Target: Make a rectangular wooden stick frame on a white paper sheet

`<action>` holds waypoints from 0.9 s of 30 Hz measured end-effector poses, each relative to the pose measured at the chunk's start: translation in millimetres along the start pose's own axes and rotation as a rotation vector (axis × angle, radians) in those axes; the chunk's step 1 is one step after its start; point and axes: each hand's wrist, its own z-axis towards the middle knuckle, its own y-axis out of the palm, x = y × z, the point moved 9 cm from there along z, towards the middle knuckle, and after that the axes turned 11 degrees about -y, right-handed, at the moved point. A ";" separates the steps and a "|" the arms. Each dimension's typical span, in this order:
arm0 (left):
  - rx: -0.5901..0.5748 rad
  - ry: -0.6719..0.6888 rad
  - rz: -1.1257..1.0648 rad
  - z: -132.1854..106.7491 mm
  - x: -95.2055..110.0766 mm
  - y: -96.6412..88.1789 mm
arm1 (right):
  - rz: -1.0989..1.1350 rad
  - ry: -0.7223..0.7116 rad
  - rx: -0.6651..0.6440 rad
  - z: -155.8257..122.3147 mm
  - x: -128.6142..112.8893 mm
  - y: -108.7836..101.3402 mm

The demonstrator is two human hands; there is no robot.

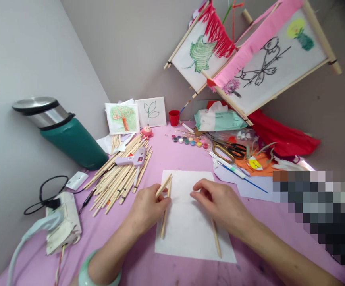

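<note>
A white sheet of paper (190, 222) lies on the pink table (172, 159) in front of me. My left hand (147, 206) is closed round two thin wooden sticks (164, 200) at the sheet's left edge; one stick points up and right, the other lies down along the edge. My right hand (220, 202) rests on the sheet's right part with fingers curled, pressing on another wooden stick (216, 240) that runs out below the palm toward me. The fingertips of the two hands are a short gap apart.
A pile of wooden sticks (118, 176) with a white glue gun (132, 159) on top lies to the left. A green flask (68, 137), power strip (63, 224), scissors (230, 150), paint pots (190, 140), red cup (174, 117), wipes pack (218, 119) and a paper lantern (249, 55) surround the sheet.
</note>
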 end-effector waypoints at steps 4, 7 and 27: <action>-0.077 0.013 -0.173 0.3 -1.7 6.5 | 0.229 0.000 -0.118 14.4 -20.4 24.7; -0.072 0.037 -0.196 0.2 -1.5 7.6 | 0.239 0.065 -0.175 28.0 -23.3 38.8; -0.007 0.042 0.198 8.1 -9.0 -18.7 | 0.071 0.183 -0.449 54.8 -24.4 73.5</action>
